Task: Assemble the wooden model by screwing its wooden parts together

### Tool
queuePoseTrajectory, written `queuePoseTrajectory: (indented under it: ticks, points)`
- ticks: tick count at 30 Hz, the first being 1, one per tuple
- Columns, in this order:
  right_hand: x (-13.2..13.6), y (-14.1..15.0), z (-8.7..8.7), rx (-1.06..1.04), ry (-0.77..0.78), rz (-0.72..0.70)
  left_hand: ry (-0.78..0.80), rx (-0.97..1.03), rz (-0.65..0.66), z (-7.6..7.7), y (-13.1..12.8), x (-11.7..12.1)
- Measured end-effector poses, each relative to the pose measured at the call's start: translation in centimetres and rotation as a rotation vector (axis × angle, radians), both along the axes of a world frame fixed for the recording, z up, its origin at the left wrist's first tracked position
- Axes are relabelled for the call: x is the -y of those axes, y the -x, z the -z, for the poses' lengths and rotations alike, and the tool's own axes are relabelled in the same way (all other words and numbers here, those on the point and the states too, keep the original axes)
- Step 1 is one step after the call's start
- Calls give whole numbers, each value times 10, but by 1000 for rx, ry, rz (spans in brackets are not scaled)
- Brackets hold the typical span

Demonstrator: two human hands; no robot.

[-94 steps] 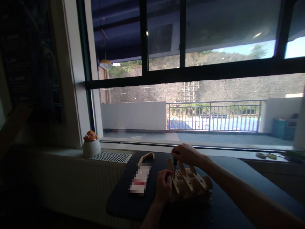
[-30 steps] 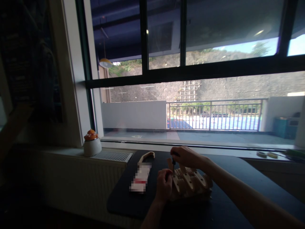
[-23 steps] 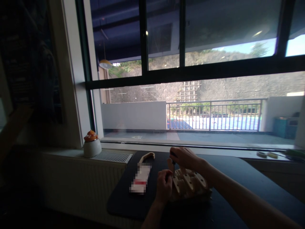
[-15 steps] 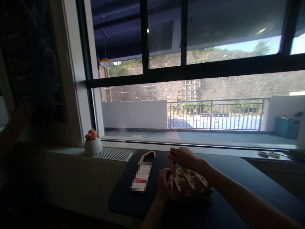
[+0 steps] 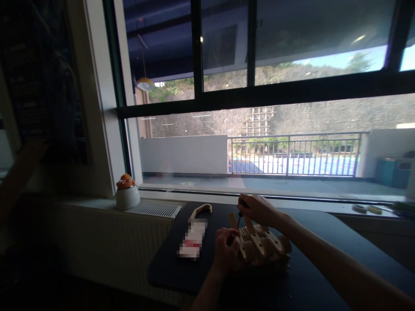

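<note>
My right hand (image 5: 257, 209) is closed round the dark handle of a screwdriver (image 5: 239, 221). The shaft points down, slightly tilted, at the left end of a pale wooden assembly (image 5: 259, 244). This assembly has several curved pieces with dark holes, set over slats, and upright prongs at the back. My left hand (image 5: 224, 249) is closed at its left end, thumb and fingers pinched near the screwdriver's tip. What those fingers grip is too dark and small to make out, and the tip is hidden by them.
A dark table (image 5: 171, 268) carries the assembly. Left of it lie a curved wooden piece (image 5: 204, 209) and a blurred white-and-red packet (image 5: 193, 242). A white jar with an orange top (image 5: 127, 196) stands on the sill. Tape rolls (image 5: 366, 209) lie to the right, under the window.
My right hand first sank slightly with the screwdriver over the left piece, then rose and moved right, tilting the shaft. My left fingers have shifted toward the screwdriver's tip.
</note>
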State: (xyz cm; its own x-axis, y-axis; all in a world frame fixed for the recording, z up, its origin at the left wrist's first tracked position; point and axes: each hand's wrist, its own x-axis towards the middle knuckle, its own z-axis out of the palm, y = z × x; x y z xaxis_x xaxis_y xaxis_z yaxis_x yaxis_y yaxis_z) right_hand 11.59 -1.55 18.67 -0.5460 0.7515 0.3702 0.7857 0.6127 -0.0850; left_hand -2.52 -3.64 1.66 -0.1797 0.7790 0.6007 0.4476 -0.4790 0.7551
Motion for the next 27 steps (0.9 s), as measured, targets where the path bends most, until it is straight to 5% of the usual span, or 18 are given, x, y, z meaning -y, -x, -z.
queuePoseTrajectory:
  ticks: [27]
  points:
    - [1,4,11,-17,24,-26,49,-47,-7,-3,-1,0]
